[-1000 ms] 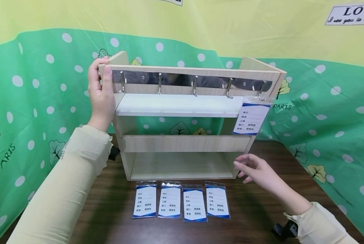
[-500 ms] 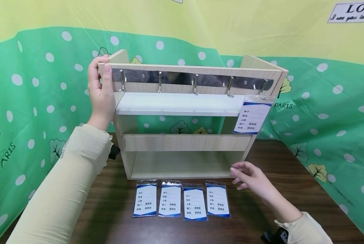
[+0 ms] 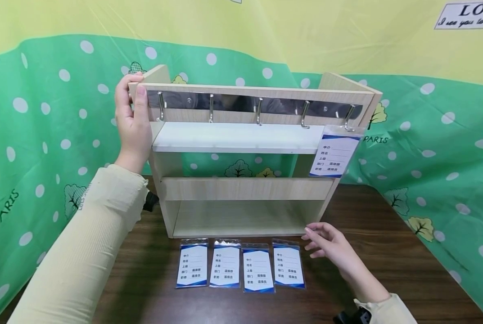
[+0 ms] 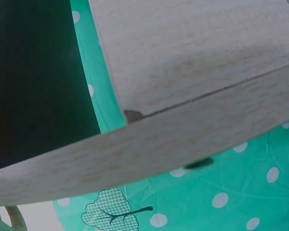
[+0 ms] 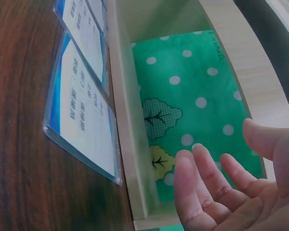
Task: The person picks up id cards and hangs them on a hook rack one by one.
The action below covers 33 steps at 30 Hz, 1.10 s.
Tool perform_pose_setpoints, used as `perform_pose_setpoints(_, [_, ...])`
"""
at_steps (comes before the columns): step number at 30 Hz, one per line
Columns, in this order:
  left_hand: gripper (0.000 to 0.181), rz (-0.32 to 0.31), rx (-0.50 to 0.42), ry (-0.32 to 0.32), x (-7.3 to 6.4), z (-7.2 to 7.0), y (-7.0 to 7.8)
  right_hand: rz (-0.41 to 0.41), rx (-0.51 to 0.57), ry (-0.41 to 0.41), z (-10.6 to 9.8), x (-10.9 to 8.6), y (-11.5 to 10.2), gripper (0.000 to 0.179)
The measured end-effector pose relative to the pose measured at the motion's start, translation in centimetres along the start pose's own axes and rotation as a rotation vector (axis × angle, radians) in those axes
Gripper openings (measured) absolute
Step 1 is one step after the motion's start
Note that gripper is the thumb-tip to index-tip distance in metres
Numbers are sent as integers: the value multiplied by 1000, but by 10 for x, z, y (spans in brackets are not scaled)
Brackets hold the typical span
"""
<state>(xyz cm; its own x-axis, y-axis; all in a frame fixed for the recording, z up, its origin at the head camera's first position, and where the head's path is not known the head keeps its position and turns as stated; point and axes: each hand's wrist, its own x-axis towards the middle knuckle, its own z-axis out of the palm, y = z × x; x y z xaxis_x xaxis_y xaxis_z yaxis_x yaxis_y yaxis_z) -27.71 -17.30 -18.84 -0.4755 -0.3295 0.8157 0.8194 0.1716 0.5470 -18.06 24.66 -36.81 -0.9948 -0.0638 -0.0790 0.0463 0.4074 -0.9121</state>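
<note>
My left hand grips the upper left corner of a light wooden shelf rack, its thumb on the front board. Along that board runs a metal strip with several hooks. From the rightmost hook hangs a badge in a clear sleeve. Several similar badges lie in a row on the table before the rack. Nearest to my right hand is the rightmost lying badge; the hand hovers just right of it, holding nothing, fingers loosely bent. In the right wrist view those fingers are spread apart from that badge.
The rack stands on a dark wooden table. Behind and beside it hangs a green and yellow cloth with white dots and trees. A white shelf board sits below the hooks.
My right hand has moved down and left, from the rack's lower right corner toward the rightmost lying badge. The left hand keeps its grip on the rack.
</note>
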Motion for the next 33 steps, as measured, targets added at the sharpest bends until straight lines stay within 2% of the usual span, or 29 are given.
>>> perform_pose_setpoints(10, [26,8,6,-22,-1,1,2,53,16,10,15,-4,15,47])
perform_pose_setpoints(25, [25,-7,-9,-4,-1,0,1,101,50,0,30,-5,27,51])
perform_pose_setpoints(33, [25,-3,1,-4,0,-2,1,94,-46,-31,33,-1,34,51])
